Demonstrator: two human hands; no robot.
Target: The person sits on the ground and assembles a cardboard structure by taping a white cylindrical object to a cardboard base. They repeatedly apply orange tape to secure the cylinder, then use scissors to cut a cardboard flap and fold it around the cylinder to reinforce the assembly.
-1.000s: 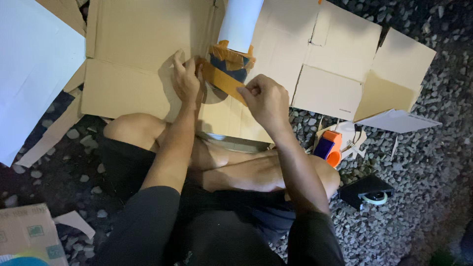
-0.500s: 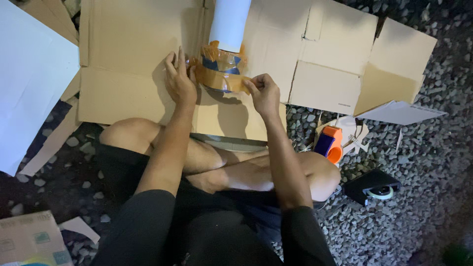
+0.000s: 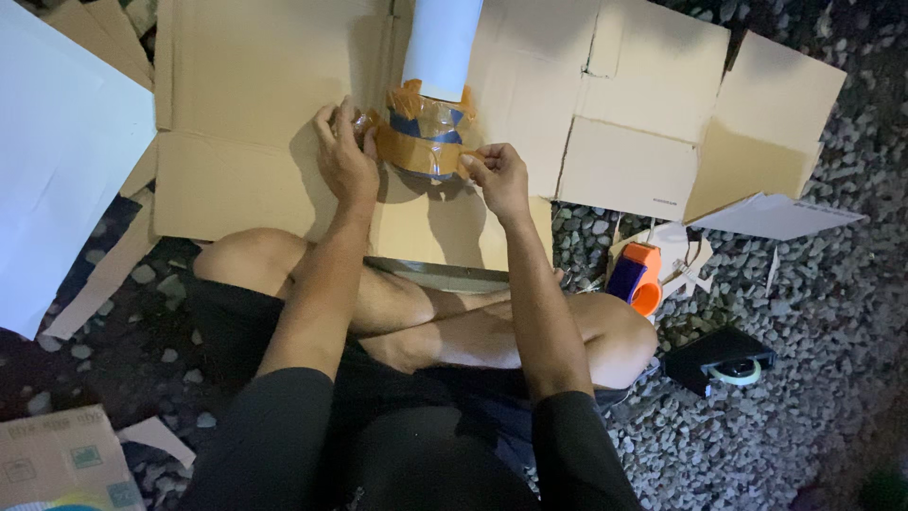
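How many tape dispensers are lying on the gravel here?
2: an orange and purple tape dispenser beside the person's right knee, and a black tape dispenser farther right. Others may be hidden under the cardboard.

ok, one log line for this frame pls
left hand: on brown tape band | right hand: pinching tape end | clear bottle on flattened cardboard

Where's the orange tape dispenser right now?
In the head view, the orange tape dispenser lies on the gravel to the person's right, beside the right knee and just below the flattened cardboard.
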